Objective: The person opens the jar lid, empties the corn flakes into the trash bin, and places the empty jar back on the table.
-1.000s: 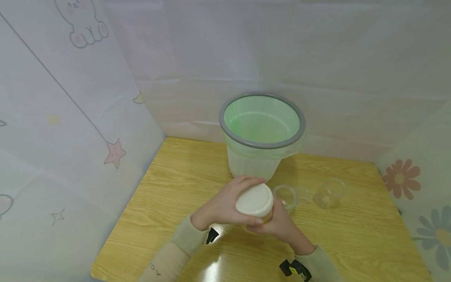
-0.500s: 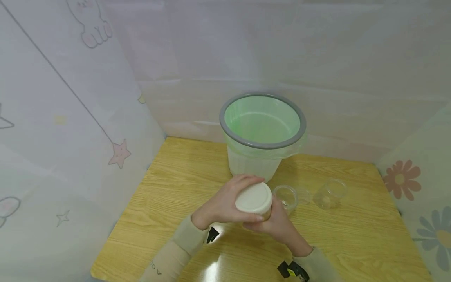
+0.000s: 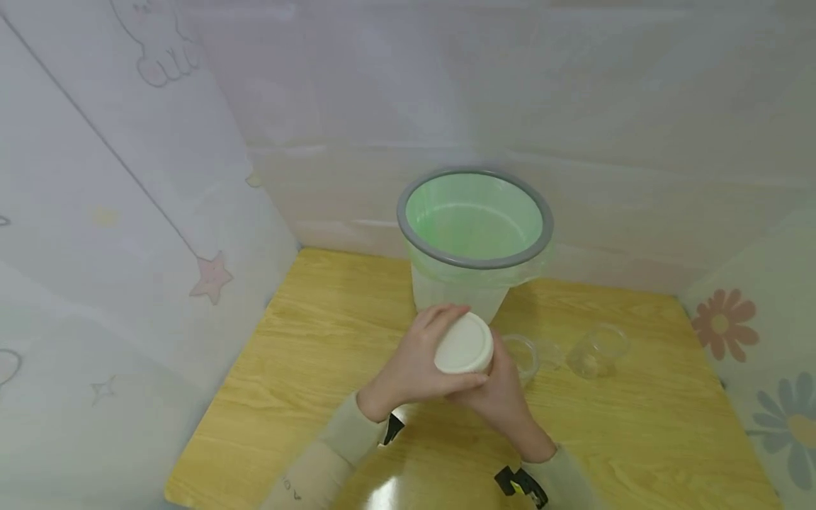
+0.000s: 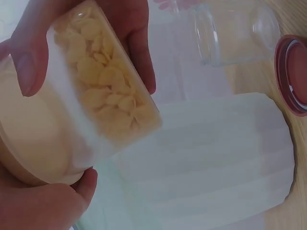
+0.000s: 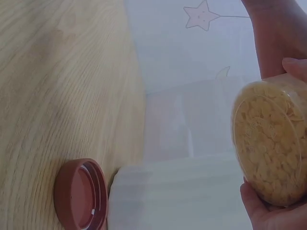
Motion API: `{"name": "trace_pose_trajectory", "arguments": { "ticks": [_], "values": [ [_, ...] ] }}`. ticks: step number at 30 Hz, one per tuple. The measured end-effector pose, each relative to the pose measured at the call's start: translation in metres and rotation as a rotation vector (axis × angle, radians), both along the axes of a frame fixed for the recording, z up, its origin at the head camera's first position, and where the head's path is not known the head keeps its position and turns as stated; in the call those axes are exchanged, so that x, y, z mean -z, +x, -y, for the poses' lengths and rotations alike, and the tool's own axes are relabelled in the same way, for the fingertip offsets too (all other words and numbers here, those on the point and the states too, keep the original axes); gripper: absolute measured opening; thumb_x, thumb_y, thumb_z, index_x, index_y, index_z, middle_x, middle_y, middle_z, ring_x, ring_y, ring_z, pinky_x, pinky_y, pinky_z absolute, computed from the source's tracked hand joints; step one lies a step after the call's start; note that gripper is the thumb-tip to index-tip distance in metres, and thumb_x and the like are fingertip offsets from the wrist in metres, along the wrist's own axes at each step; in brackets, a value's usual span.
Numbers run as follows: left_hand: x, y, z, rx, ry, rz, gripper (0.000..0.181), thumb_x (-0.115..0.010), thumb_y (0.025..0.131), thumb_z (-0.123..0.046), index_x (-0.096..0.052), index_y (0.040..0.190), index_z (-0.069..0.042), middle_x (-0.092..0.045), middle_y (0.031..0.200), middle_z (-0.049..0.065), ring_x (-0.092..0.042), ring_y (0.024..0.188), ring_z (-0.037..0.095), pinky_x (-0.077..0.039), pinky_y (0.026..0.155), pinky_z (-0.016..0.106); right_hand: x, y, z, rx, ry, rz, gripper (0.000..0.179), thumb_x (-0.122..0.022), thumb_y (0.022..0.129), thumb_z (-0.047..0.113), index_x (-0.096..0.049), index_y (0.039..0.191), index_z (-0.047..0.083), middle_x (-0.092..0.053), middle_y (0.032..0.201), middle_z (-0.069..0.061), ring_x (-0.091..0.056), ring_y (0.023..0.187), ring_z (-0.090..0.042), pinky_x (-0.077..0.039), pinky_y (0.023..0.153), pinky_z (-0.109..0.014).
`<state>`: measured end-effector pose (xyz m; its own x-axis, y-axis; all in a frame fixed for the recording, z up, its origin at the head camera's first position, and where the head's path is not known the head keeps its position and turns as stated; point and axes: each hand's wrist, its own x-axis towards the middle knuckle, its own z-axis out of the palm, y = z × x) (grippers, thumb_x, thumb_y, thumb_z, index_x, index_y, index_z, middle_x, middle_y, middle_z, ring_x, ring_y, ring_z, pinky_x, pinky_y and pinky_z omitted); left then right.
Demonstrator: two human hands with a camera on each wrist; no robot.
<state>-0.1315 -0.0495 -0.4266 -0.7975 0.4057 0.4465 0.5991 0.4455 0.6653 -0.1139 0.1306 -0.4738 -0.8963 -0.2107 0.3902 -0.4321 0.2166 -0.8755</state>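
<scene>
Both hands hold a clear jar (image 4: 108, 79) filled with pale yellow, flake-like pieces and topped by a cream lid (image 3: 464, 344). My left hand (image 3: 414, 360) grips the lid, fingers curled over its far side and thumb along the near side. Around the jar's body wraps my right hand (image 3: 502, 397), partly hidden behind the jar in the head view. The jar is held tilted above the table. Its round base (image 5: 268, 143) faces the right wrist camera, showing the pieces packed inside.
A white bin (image 3: 455, 294) with a grey rim and green liner stands at the back of the wooden table (image 3: 319, 319). To the right are an open clear jar (image 3: 525, 347), a clear disc (image 3: 548, 353) and another clear container (image 3: 596, 352). A reddish-brown lid (image 5: 74, 196) lies near the bin.
Both hands and the jar have moved slightly up and away in the head view, and the cream lid has tilted to face more toward the camera. The grip stays on.
</scene>
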Motion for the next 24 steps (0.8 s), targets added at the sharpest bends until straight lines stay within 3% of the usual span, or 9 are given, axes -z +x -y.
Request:
{"name": "trace_pose_trajectory", "arguments": {
  "ticks": [7, 13, 24],
  "values": [
    [-0.005, 0.001, 0.001, 0.007, -0.009, 0.046, 0.101, -0.093, 0.068, -0.049, -0.046, 0.152, -0.019, -0.044, 0.146, 0.002, -0.044, 0.127, 0.016, -0.049, 0.095, 0.041, -0.002, -0.001, 0.0, 0.031, 0.023, -0.042, 0.106, -0.1, 0.056, 0.007, -0.043, 0.146, 0.006, -0.056, 0.135, -0.011, -0.053, 0.118, -0.025, -0.048, 0.094, -0.046],
    [-0.008, 0.004, 0.004, 0.025, -0.003, 0.105, 0.105, -0.094, 0.07, -0.046, -0.041, 0.156, -0.02, -0.039, 0.149, 0.002, -0.045, 0.127, 0.018, -0.048, 0.099, 0.041, -0.003, -0.003, -0.003, 0.001, 0.038, -0.061, 0.1, -0.098, 0.061, 0.007, -0.043, 0.145, 0.006, -0.056, 0.136, -0.008, -0.053, 0.12, -0.026, -0.048, 0.096, -0.046],
    [-0.008, 0.012, -0.007, -0.097, 0.013, 0.099, 0.105, -0.091, 0.072, -0.051, -0.04, 0.156, -0.015, -0.039, 0.146, 0.003, -0.04, 0.13, 0.019, -0.047, 0.098, 0.045, 0.0, -0.006, -0.003, 0.081, 0.077, -0.097, 0.1, -0.096, 0.062, 0.006, -0.043, 0.146, 0.003, -0.057, 0.134, -0.015, -0.056, 0.118, -0.031, -0.05, 0.09, -0.059]
  ]
}}
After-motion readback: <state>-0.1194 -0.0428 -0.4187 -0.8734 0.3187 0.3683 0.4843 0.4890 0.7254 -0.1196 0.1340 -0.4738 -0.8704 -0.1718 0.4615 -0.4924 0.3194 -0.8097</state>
